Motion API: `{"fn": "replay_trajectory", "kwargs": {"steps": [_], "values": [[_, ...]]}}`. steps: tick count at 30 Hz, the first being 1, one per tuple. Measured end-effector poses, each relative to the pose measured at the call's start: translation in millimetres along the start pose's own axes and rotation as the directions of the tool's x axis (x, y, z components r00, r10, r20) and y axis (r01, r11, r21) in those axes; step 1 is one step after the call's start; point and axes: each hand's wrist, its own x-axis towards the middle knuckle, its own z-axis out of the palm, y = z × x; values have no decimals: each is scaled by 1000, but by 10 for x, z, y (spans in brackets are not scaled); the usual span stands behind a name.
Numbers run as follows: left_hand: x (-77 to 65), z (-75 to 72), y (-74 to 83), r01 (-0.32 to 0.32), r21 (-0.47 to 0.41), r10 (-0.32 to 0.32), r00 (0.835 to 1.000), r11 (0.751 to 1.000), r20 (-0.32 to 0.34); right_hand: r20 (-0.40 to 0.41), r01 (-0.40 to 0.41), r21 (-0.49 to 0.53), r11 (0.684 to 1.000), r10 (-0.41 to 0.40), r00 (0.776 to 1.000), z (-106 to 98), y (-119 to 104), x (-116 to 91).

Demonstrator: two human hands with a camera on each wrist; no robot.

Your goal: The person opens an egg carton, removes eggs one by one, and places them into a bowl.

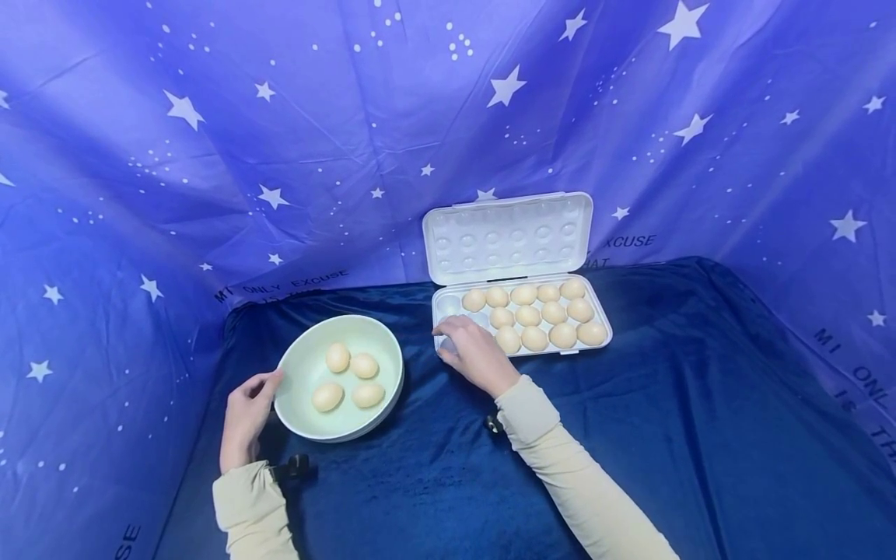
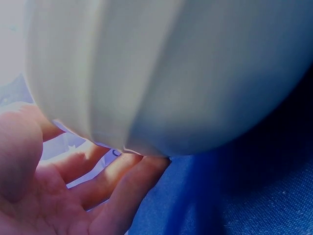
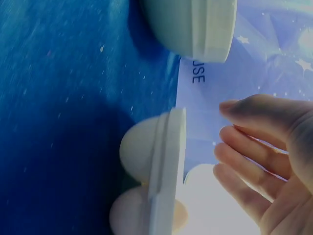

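Note:
At the left of the head view stands a pale green bowl (image 1: 297, 365) with several light brown eggs (image 1: 327, 397) in it. My left hand (image 1: 246, 416) pinches its left rim between thumb and fingers; the left wrist view shows those fingers (image 2: 122, 181) against the bowl's side. To the right lies a white egg carton (image 1: 450, 306) with its lid raised, holding rows of eggs (image 1: 528, 315). Over the carton's left end hovers my right hand (image 1: 479, 354), hiding some cups there. Its fingers are loosely bent with nothing between them in the right wrist view.
The raised lid (image 1: 507, 241) stands near the starry blue backdrop (image 1: 392, 101). Dark blue cloth (image 1: 434, 482) covers the table. A small black device (image 1: 299, 467) sits at the left wrist, another (image 1: 493, 425) at the right.

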Motion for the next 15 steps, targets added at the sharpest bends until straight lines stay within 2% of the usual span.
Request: {"fn": "replay_trajectory", "kwargs": {"steps": [5, 10, 15], "values": [[-4, -4, 2, 10, -6, -10, 1000, 1000, 9, -22, -8, -64, 998, 7, 1000, -29, 112, -54], [-4, -2, 1, 19, -35, -18, 1000, 999, 22, -24, -69, -102, 992, 67, 997, -68, 177, -101], [2, 0, -1, 10, -26, -10, 1000, 1000, 19, -10, -112, -108, 988, 112, 994, -83, 230, -127]]}}
